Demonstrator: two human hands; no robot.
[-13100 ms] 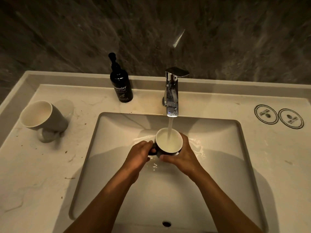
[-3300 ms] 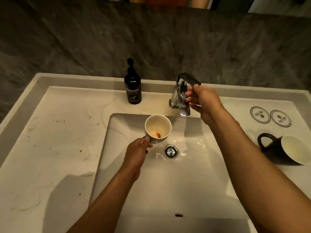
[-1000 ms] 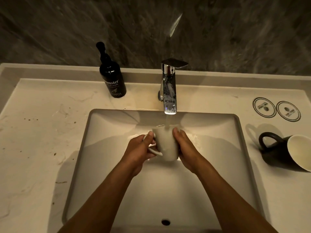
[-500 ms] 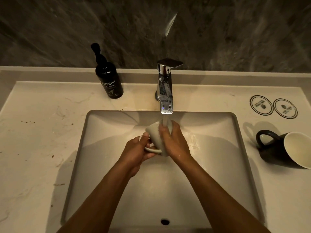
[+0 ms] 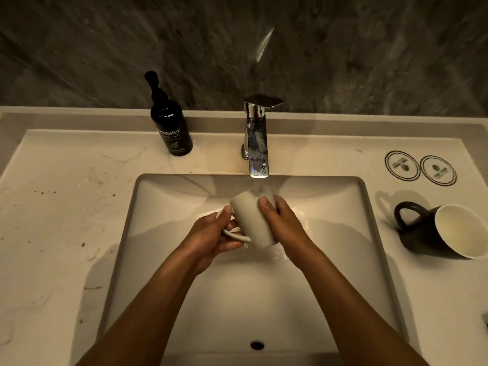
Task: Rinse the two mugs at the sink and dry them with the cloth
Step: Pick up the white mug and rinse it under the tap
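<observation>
A pale grey mug (image 5: 250, 220) is held over the sink basin (image 5: 163, 207), tipped with its base up toward the running tap (image 5: 257, 143). Water falls from the spout onto its base. My left hand (image 5: 214, 237) grips the mug's handle. My right hand (image 5: 281, 220) is wrapped over the mug's right side, thumb across its wall. A black mug (image 5: 435, 231) with a cream inside lies on its side on the counter to the right of the basin, mouth facing right. No cloth is in view.
A black pump bottle of hand wash (image 5: 170, 128) stands on the counter behind the basin's left corner. Two round printed coasters (image 5: 420, 167) lie at the back right. The marble counter (image 5: 60, 220) on the left has small brown specks. A dark stone wall rises behind.
My right hand has slid along the grey mug's wall toward its mouth, baring more of the base end under the stream. Left hand still holds the handle.
</observation>
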